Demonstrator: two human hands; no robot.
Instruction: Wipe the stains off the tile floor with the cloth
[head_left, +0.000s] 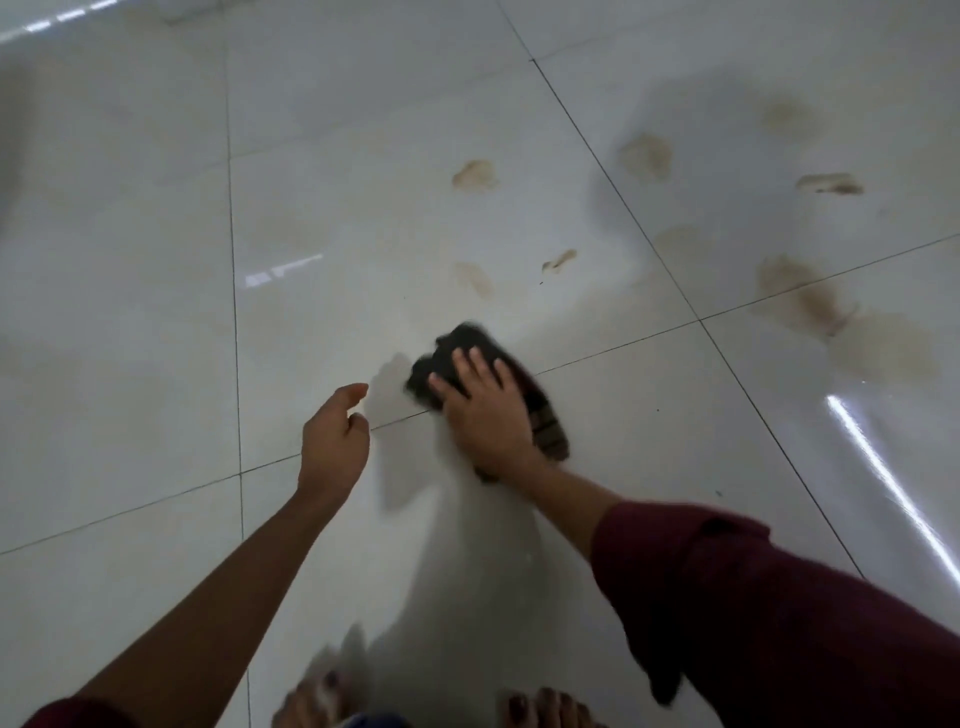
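Cloth (540, 410): dark, flat on tile floor (130, 312) across a grout line | right hand (485, 415): fingers spread, pressing it | left hand (335, 441): loosely curled, holding nothing | stains (472, 174): brown, beyond the cloth

- Under me, the glossy white tile floor (130, 312) with thin dark grout lines.
- The dark cloth (545, 415) lies flat on it, across a grout line.
- Brown stains (474, 174) (some smeared) lie beyond the cloth, more off to its right.
- My bare feet (545, 709) stand nearer than the cloth.
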